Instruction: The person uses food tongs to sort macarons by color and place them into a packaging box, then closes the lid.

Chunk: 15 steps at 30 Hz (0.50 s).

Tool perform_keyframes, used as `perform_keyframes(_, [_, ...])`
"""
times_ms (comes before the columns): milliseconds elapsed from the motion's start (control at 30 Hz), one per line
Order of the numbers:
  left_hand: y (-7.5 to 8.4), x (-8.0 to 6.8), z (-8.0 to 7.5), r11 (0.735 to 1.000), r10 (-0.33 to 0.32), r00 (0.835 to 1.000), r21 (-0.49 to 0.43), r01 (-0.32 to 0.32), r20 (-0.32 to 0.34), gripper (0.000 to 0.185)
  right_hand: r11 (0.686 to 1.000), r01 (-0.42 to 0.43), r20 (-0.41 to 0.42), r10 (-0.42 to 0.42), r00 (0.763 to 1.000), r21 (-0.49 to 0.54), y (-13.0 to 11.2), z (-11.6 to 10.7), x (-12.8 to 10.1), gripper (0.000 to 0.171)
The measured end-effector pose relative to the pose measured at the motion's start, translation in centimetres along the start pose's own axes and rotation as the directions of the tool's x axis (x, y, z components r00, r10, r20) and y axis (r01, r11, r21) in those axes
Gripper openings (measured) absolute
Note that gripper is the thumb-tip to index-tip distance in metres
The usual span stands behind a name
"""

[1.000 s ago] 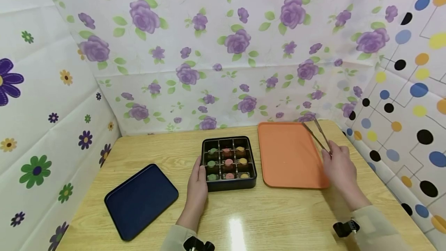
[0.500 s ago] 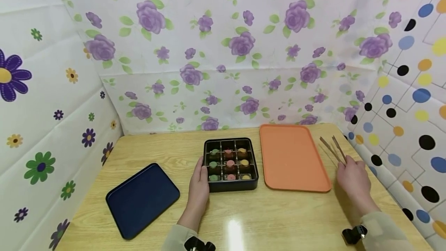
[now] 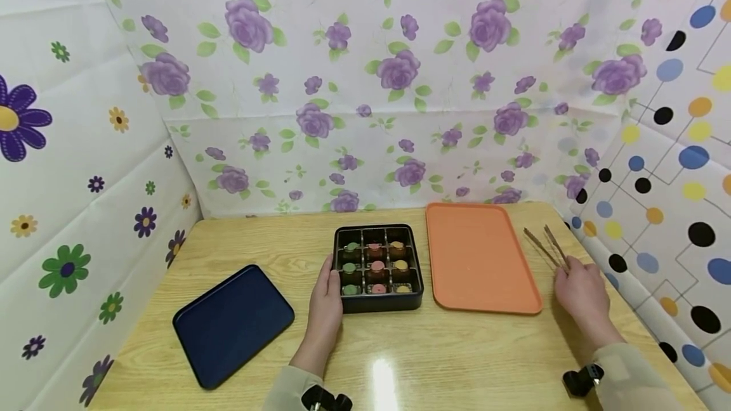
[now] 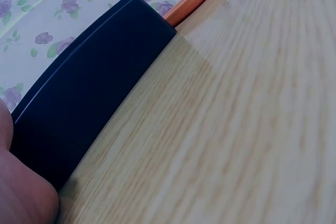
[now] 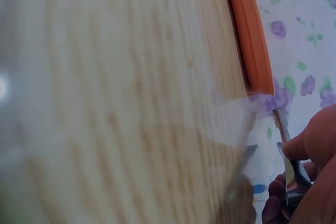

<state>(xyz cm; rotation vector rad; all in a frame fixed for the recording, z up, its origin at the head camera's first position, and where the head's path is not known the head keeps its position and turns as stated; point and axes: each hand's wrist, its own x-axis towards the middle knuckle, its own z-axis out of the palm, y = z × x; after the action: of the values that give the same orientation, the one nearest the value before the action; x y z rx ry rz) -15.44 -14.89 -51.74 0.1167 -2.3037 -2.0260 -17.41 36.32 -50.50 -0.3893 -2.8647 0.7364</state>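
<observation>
Starting at my far left, a dark blue tray point(image 3: 233, 324) lies flat on the bench point(image 3: 457, 360), well apart from everything else. Next, my left hand point(image 3: 327, 297) rests against the left wall of the black box point(image 3: 378, 268), fingers straight and laid along its side, not curled round it. My left wrist view shows only that dark wall point(image 4: 89, 108) up close, with a bit of my hand at the corner. Inside the box I see nine compartments, each with a small round piece: green down the left column, pink in the middle, yellow on the right. Just beside the box to the right sits the orange tray point(image 3: 480, 259), close but not touching it. Farther right, my right hand point(image 3: 581, 293) pinches the near end of the metal tongs point(image 3: 547, 247), whose tips point away toward the back wall, beside the orange tray's right edge. In my right wrist view, fingers are curled round the tongs point(image 5: 292, 174).
</observation>
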Motion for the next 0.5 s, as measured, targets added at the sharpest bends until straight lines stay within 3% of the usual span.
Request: perform_keyframes(500, [-0.06, 0.01, -0.06, 1.0, 0.002, 1.0, 0.022, -0.002, -0.007, 0.057, 0.999, -0.032, 0.061, 0.034, 0.998, -0.038, 0.41, -0.25, 0.29, 0.057])
